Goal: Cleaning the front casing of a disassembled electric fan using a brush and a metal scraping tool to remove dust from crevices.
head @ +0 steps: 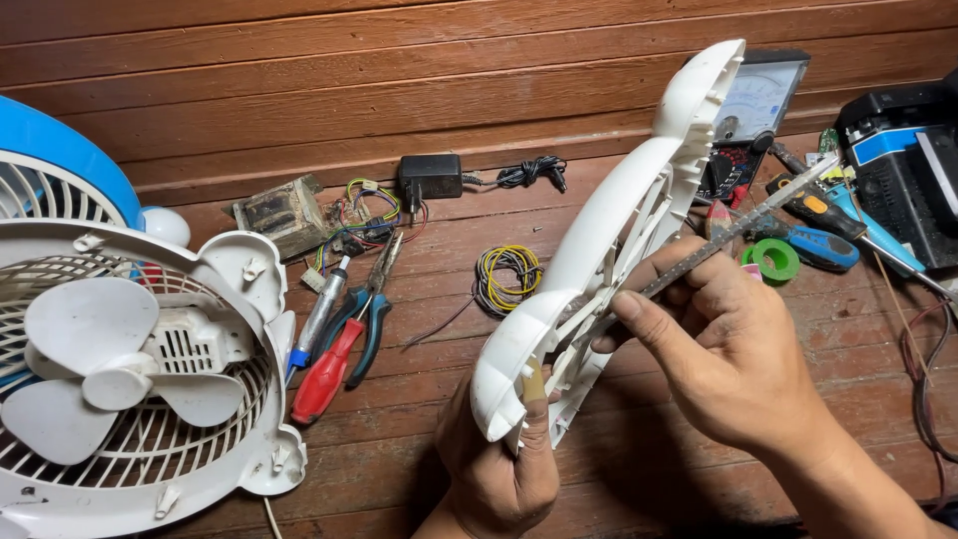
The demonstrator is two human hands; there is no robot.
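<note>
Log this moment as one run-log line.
left hand: grips white fan grille upright | right hand: holds metal file against grille | floor: fan, pliers

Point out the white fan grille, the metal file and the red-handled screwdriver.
white fan grille [609, 215], head view, on its outer rim.
metal file [743, 225], head view, mid-blade.
red-handled screwdriver [327, 374], head view, on the red handle.

Smooth, faintly glossy white plastic on the fan grille [609, 240]. Dull grey metal, finely ridged, on the file [738, 228]. Worn, matt reddish wood across the plank floor [619, 469].
</note>
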